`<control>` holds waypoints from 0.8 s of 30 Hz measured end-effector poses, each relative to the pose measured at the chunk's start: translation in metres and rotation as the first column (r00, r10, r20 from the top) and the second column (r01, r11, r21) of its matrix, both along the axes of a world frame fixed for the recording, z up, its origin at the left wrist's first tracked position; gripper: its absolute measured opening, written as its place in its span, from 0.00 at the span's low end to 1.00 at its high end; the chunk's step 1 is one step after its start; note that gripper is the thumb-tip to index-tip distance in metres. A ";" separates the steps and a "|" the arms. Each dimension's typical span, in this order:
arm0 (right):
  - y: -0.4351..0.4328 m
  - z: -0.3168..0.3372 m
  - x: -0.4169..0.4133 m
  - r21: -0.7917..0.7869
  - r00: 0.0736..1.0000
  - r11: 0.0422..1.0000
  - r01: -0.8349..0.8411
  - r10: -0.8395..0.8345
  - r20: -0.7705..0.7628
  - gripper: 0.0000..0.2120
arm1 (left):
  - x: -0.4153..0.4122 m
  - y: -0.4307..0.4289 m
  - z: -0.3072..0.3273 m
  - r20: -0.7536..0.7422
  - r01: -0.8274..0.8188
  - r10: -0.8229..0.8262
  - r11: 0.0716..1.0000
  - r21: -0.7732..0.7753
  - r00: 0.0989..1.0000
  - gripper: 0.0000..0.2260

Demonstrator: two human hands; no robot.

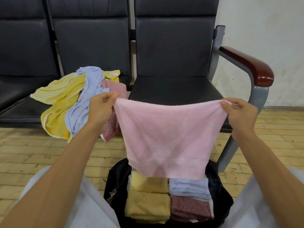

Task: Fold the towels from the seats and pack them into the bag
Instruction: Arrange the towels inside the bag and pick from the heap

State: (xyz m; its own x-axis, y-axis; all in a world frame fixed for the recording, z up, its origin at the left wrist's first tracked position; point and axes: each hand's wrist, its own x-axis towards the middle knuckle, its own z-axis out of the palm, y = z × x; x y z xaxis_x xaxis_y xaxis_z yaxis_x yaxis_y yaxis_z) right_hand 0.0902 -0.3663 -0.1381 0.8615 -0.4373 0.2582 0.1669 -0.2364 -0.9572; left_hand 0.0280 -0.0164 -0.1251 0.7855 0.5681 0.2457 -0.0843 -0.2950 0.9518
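Pinching its top corners, the left hand (102, 106) and right hand (239, 112) hold a pink towel (166, 137) spread and hanging above the open black bag (115, 181), where folded yellow towels (148, 201), a blue one and a maroon one lie. Unfolded towels (74, 102) are heaped on the middle seat (24, 111).

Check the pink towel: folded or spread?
Spread. The pink towel hangs flat, its top corners pinched by the left hand and right hand.

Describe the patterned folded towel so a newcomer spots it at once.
Start at the black bag on the floor below the held pink towel. Inside, the dark red towel lies at the near right, beside a yellow towel. Only it, in the bag, has a speckled print.
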 end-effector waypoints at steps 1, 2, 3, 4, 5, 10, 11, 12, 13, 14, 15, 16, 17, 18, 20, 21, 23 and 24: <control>0.000 -0.001 0.000 0.007 1.000 1.000 -0.004 0.004 0.000 0.07 | 0.000 0.000 0.000 0.007 0.007 -0.007 1.000 -0.011 1.000 0.12; -0.001 -0.001 0.001 0.015 1.000 1.000 -0.009 0.009 -0.001 0.08 | -0.001 0.000 0.000 0.010 0.016 -0.016 1.000 -0.010 1.000 0.12; -0.001 -0.001 0.001 0.022 1.000 1.000 -0.016 0.016 -0.003 0.09 | -0.001 0.001 -0.001 0.009 0.025 -0.025 1.000 0.006 1.000 0.11; -0.002 -0.002 0.001 0.026 1.000 0.999 -0.021 0.021 -0.005 0.09 | -0.001 0.002 -0.001 0.008 0.033 -0.033 0.999 0.029 0.999 0.11; -0.002 -0.002 0.002 0.030 1.000 0.999 -0.024 0.024 -0.006 0.10 | -0.002 0.003 -0.002 0.006 0.037 -0.038 0.997 0.062 0.999 0.11; -0.003 -0.002 0.002 0.012 0.997 0.997 -0.075 0.075 -0.022 0.13 | -0.006 0.000 -0.004 0.008 -0.107 0.113 0.916 0.388 0.994 0.11; -0.003 -0.002 0.002 -0.012 0.994 0.994 -0.105 0.105 -0.030 0.14 | -0.007 -0.002 -0.004 0.015 -0.131 0.137 0.901 0.415 0.990 0.10; -0.003 -0.002 0.002 -0.056 0.991 0.990 -0.130 0.128 -0.034 0.16 | -0.007 -0.003 -0.005 0.023 -0.149 0.154 0.893 0.425 0.988 0.09; -0.003 -0.003 0.002 -0.133 0.991 0.982 -0.135 0.131 -0.035 0.16 | -0.007 -0.004 -0.006 0.034 -0.165 0.167 0.887 0.430 0.985 0.09; -0.003 -0.004 0.001 -0.232 0.993 0.965 -0.120 0.115 -0.033 0.15 | -0.006 -0.004 -0.007 0.041 -0.178 0.178 0.883 0.434 0.983 0.09; -0.002 -0.004 0.000 -0.321 0.995 0.942 -0.095 0.093 -0.021 0.13 | -0.006 -0.005 -0.008 0.050 -0.192 0.190 0.879 0.435 0.981 0.09; -0.002 -0.003 -0.001 -0.379 0.997 0.923 -0.072 0.077 -0.003 0.10 | -0.004 -0.004 -0.009 0.055 -0.203 0.198 0.880 0.430 0.979 0.09; -0.001 -0.003 -0.002 -0.416 0.998 0.908 -0.051 0.063 0.015 0.08 | -0.003 -0.003 -0.009 0.066 -0.213 0.205 0.879 0.426 0.977 0.09; -0.001 -0.002 -0.002 -0.435 0.999 0.900 -0.027 0.044 0.030 0.07 | -0.003 -0.003 -0.010 0.078 -0.226 0.213 0.876 0.426 0.974 0.09; 0.000 0.001 0.000 -0.436 0.999 0.900 0.017 0.005 0.048 0.05 | -0.003 -0.005 -0.009 0.093 -0.252 0.235 0.870 0.423 0.968 0.07; 0.001 0.003 0.001 -0.426 0.998 0.904 0.030 -0.006 0.057 0.04 | -0.003 -0.007 -0.008 0.092 -0.260 0.244 0.875 0.408 0.965 0.07; 0.006 0.006 0.006 -0.390 0.999 0.920 0.026 -0.008 0.047 0.01 | 0.000 -0.011 -0.009 0.067 -0.243 0.235 0.898 0.366 0.970 0.06; 0.008 0.006 0.008 -0.367 0.999 0.930 0.017 -0.004 0.037 0.02 | 0.002 -0.012 -0.009 0.045 -0.222 0.220 0.912 0.344 0.974 0.06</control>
State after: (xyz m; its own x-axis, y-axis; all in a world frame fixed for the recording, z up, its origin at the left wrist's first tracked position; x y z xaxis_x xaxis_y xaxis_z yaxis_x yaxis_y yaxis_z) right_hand 0.0984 -0.3586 -0.1320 0.8448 -0.3151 0.4324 0.1940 -0.5726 -0.7965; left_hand 0.0302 -0.0288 -0.1338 0.6477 0.6065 0.4611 0.0163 -0.6162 0.7875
